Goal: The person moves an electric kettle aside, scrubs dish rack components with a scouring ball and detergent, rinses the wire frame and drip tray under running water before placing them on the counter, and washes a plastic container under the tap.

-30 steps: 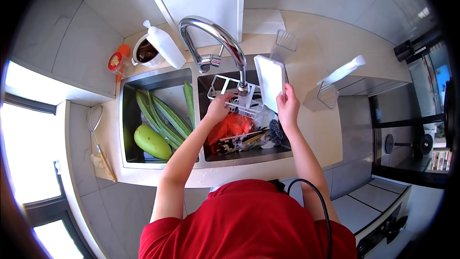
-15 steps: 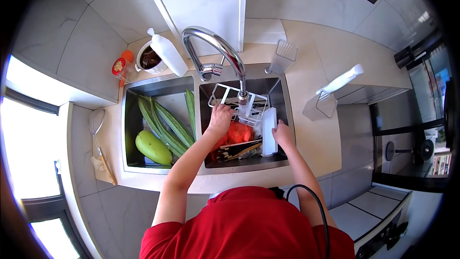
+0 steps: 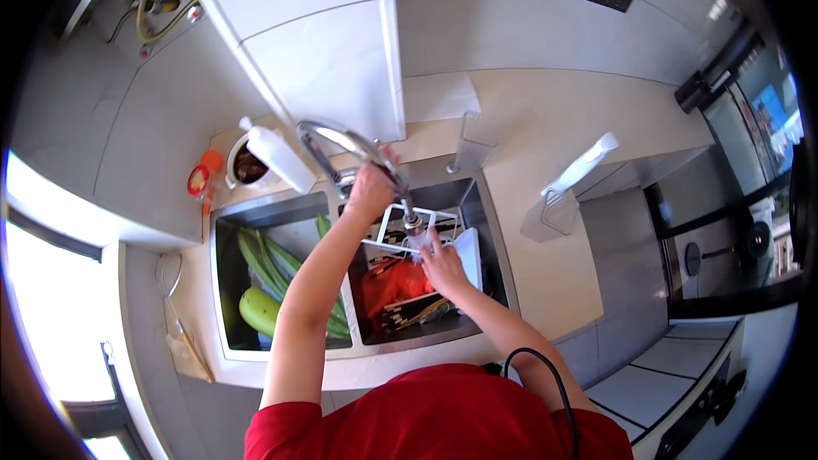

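Note:
My left hand reaches up behind the curved spout of the chrome faucet and is closed at its lever, which the hand covers. The spout hides part of the fingers. My right hand is in the right sink basin with fingers stretched apart, beside the running water below the spout. By it are a white wire rack and a white plastic tray leaning along the basin's right side. Below lie a red plastic bag and several chopsticks, partly hidden.
Long green gourds and a pale green melon lie in the left basin. Behind it stand a white pot, a white bottle and a red-lidded jar. Clear holders stand right; a whisk lies left.
My left hand has left the wire rack and moved up to the faucet lever. The right hand has moved from the tray's edge leftward to the water. The view has shifted.

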`<action>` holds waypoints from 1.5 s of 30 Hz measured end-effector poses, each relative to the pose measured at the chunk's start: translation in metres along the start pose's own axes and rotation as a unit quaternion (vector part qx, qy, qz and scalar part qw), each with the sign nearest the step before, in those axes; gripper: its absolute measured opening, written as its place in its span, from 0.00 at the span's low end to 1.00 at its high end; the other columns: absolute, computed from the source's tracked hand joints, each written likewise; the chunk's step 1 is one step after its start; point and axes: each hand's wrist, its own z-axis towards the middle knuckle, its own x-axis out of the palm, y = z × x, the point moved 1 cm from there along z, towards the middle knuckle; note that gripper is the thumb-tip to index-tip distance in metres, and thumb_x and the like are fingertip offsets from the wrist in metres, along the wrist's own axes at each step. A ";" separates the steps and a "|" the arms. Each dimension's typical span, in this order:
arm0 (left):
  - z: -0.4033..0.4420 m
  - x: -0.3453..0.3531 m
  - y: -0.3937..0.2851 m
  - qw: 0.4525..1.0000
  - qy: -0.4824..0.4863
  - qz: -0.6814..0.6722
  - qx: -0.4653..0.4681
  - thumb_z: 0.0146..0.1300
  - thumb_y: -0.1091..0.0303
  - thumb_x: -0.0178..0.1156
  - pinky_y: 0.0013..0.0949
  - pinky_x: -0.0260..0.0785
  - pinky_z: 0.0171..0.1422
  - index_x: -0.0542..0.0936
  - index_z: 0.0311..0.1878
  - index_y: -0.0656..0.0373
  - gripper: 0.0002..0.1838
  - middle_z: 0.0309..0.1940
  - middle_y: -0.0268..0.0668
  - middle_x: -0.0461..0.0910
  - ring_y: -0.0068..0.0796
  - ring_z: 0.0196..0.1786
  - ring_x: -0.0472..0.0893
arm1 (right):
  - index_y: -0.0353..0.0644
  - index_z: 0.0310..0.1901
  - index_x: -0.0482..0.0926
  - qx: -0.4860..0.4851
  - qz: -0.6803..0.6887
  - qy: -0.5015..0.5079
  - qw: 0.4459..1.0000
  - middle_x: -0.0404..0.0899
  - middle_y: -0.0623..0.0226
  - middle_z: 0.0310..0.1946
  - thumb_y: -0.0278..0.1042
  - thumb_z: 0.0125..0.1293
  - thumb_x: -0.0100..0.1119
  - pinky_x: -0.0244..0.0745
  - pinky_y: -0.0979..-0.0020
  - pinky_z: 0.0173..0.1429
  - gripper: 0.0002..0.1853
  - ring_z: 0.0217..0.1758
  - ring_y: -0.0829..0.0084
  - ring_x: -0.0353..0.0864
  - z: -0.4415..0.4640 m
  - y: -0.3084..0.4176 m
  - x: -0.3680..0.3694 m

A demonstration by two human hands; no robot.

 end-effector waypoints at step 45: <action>0.108 -0.047 0.033 0.746 -0.002 -0.581 -0.325 0.59 0.59 0.62 0.34 0.74 0.34 0.78 0.44 0.68 0.19 0.25 0.42 0.82 0.31 0.26 0.82 | 0.40 0.41 0.71 -0.102 0.120 -0.126 0.979 0.72 0.63 0.40 0.27 0.61 0.54 0.74 0.63 0.39 0.07 0.35 0.62 0.77 -0.020 -0.015 -0.103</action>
